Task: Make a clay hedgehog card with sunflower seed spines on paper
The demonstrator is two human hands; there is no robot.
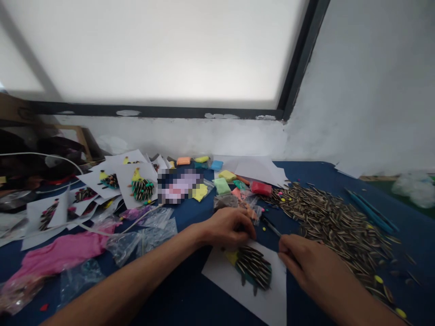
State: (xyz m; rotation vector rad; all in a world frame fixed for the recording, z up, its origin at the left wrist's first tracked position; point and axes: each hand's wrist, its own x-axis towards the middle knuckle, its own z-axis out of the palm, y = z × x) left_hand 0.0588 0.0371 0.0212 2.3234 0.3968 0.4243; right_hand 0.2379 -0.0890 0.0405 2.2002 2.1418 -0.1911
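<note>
A white sheet of paper (234, 283) lies before me on the blue table. On it is a hedgehog-like figure with a yellow clay head, a green clay body and striped sunflower seeds (256, 267) as spines. My left hand (231, 226) is curled at the sheet's top edge, beside the yellow head; its fingertips are hidden, so what they may hold cannot be seen. My right hand (306, 258) is closed at the sheet's right edge, its fingers at the near end of a slim dark pen-like tool (271, 225) pointing away to the upper left.
A large heap of sunflower seeds (333, 222) spreads to the right, with blue tweezers (372, 210) beyond. Coloured clay packs (222, 186) lie ahead. Finished seed pictures (139, 185), pink clay (61, 253), plastic bags (125, 246) and a white cable (73, 164) crowd the left.
</note>
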